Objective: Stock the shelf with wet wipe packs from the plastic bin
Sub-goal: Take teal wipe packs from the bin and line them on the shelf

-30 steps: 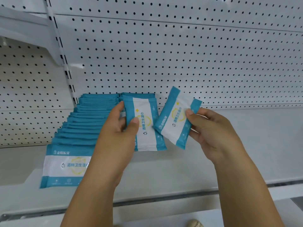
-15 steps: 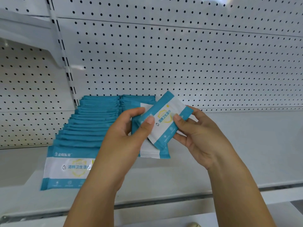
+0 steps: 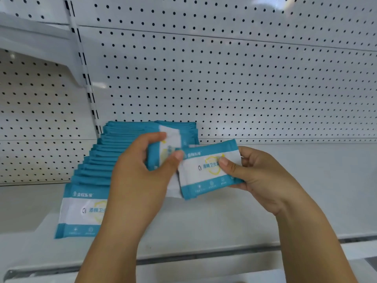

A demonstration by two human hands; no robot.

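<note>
Turning level, pack (image 3: 210, 170) in right hand (image 3: 263, 178)

Lighting was bright and even, kinda cool white, coming from overhead. There was a blown-out glare spot at the top of the pegboard (image 3: 289, 2). Shadows were soft, just faint ones under the hands. Wide-angle lens bent the lines near the edges, and the packs' print looked motion-smeared.
</note>
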